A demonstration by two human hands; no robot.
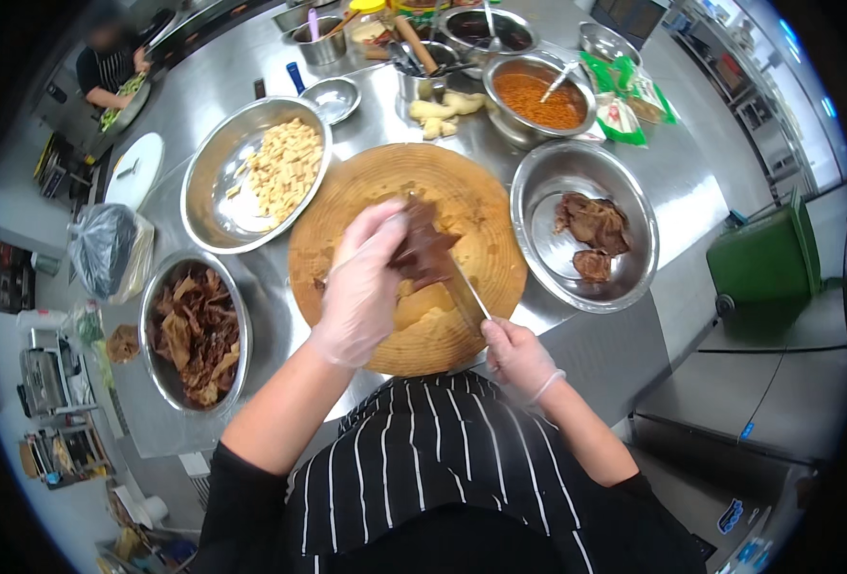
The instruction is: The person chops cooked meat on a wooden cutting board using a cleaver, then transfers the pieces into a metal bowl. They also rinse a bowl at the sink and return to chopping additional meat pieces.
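My left hand [366, 287], in a clear plastic glove, grips a dark brown piece of cooked meat [427, 247] above a round wooden chopping block [466, 194]. In my gloved right hand [520, 355] is the handle of a cleaver [466, 294], its broad blade slanting up and left until it meets the meat. Part of the blade is hidden behind the meat. Wet marks and small scraps lie on the block. To the right, a steel bowl [538, 265] holds a few brown meat pieces [592, 222]. On the left, another steel bowl [244, 337] is filled with cut brown meat [201, 337].
A steel bowl [212, 172] of pale diced food [287, 168] stands at the block's upper left. Beyond the block are ginger root [445, 111], a pot of orange-red sauce [535, 100] and green-and-white packets [621, 107]. A co-worker [108, 72] handles green vegetables at the far left.
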